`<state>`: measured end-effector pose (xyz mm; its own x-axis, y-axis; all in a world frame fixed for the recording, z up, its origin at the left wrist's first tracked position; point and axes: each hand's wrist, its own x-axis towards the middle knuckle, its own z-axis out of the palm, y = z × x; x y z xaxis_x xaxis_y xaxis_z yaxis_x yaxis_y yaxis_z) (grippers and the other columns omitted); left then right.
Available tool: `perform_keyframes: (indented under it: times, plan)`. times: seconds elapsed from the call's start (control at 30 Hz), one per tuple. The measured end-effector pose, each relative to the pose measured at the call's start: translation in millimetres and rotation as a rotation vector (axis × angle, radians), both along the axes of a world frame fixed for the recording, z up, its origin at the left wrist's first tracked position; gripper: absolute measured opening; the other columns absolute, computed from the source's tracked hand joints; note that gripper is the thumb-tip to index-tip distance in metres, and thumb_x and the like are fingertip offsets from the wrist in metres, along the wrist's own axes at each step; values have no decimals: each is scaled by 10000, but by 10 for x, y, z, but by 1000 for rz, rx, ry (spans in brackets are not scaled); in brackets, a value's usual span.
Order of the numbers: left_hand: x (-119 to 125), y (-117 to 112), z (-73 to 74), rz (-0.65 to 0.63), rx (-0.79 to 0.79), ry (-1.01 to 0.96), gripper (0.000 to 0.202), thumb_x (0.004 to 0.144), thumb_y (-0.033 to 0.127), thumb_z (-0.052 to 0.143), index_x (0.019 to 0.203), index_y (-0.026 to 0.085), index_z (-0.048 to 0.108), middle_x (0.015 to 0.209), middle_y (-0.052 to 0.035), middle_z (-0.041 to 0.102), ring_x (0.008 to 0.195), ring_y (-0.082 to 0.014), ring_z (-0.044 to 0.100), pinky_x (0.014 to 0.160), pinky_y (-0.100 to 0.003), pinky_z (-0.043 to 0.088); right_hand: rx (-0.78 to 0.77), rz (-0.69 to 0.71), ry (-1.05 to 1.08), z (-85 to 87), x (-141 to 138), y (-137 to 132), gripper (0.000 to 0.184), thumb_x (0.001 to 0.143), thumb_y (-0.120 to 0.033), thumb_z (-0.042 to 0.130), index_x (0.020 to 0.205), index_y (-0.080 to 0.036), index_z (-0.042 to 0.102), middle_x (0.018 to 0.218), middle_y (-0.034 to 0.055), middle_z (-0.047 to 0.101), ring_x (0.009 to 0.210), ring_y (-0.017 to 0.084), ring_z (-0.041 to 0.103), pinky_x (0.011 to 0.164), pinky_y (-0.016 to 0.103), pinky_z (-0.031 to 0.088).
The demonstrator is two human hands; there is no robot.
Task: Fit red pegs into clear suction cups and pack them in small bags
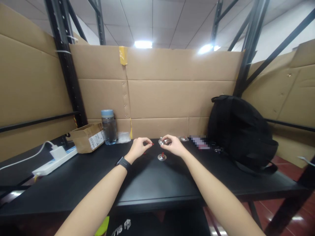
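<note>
My left hand, with a dark watch on its wrist, is closed in a pinch above the table. A small red piece shows at its fingertips, too small to name. My right hand pinches a shiny round metal disc, partly hidden by the fingers. Between and below the hands, another metal disc lies on the black table with a red strip standing up from its middle. Behind my right hand lies a further metal disc with some red on it.
On the left are a white power strip, an open cardboard box, a water bottle and a white packet. A black backpack stands on the right, near a blurred flat item. Cardboard walls enclose the table.
</note>
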<state>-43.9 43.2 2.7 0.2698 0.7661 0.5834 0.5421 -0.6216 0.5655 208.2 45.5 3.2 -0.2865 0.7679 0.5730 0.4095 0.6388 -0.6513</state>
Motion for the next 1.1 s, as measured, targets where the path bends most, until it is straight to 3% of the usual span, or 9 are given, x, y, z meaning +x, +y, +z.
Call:
perform_keyframes:
  times: [0.17,0.37,0.63,0.8,1.1]
  plan:
    - [158,-62,1,-34,-125,-229,209,782,387,755,836,186,777,830,-53,774,591,-177,659,629,-301,536,22,26,157,22,-226,-137,332,759,-391,785,1009,-201,677,948,40,713,760,167,652,605,255,493]
    - [270,-48,-36,-203,-174,-477,298,722,341,820,944,153,756,970,-102,785,920,-230,727,880,-351,559,34,112,252,30,-290,-151,339,754,-329,795,1035,-202,653,1084,73,716,950,208,681,716,289,533]
    - [277,16,-91,-120,-106,-379,261,839,408,716,913,160,745,941,-90,753,919,-233,683,909,-375,512,-10,155,333,37,-321,-176,371,747,-306,805,1060,-217,626,1162,83,715,1001,211,699,742,296,537]
    - [282,115,-182,-143,11,-362,211,855,369,698,892,164,731,1012,-103,698,1018,-244,636,971,-390,467,-20,184,329,31,-370,-210,374,727,-287,819,1041,-213,630,1168,88,717,1012,221,712,743,299,535]
    - [298,129,-224,-187,52,-344,142,900,297,654,918,172,717,1040,-95,651,1036,-223,617,982,-375,474,-40,212,347,-50,-381,-149,417,677,-315,864,1015,-208,644,1172,101,719,1011,236,717,762,321,561]
